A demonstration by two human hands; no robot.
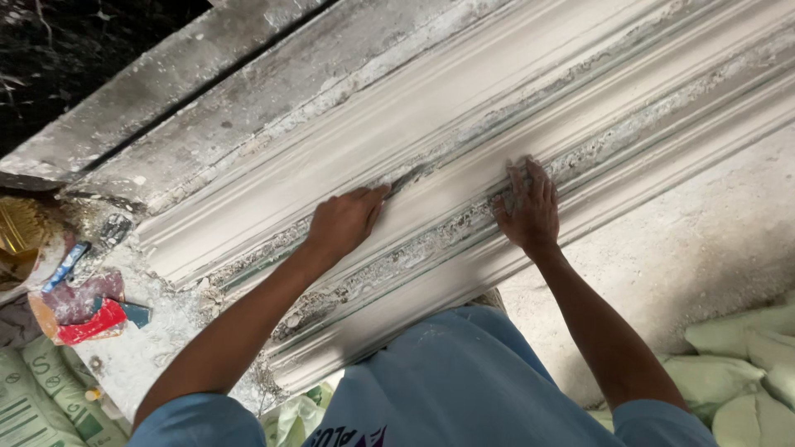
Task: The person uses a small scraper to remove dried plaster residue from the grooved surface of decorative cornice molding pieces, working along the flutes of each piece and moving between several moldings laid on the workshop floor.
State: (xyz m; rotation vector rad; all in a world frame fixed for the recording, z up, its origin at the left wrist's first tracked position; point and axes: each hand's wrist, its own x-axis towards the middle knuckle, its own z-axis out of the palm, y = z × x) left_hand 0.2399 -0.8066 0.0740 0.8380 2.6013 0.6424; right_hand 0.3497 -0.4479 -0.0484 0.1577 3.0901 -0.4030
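2 bare hands on 1 long white plaster moulding (464, 124), which lies across a rough grey workbench (149, 83) and fills the middle of the view.

- Long axis: runs from about 8 o'clock (near end, close to the person's blue shirt (447, 389)) up to about 2 o'clock, where it leaves the frame. Ridges and grooves run parallel with that line; profiled face turned up.
- Left hand (344, 223): at frame centre-left, fingers curled, tips pressed into a groove. It seems to pinch something small and dark at the tip; cannot tell what.
- Right hand (528, 207): about 3 o'clock of the left, fingers spread flat on the next ridge, palm down, grasping nothing that shows. A grey smear sits under the fingertips.
- Step, as judged: hand-finishing the surface, cleaning or filling the crumbly grey seam between ridges. About the middle of the length; the far run looks equally rough.
- Next move likely calls for light pressure along the groove toward 2 o'clock, flat hand steadying; the thin edges look brittle.
- At 9 o'clock: red and blue scraps (91, 319) on the bench. At 4 o'clock and 7 o'clock: pale green sacks (729, 372).
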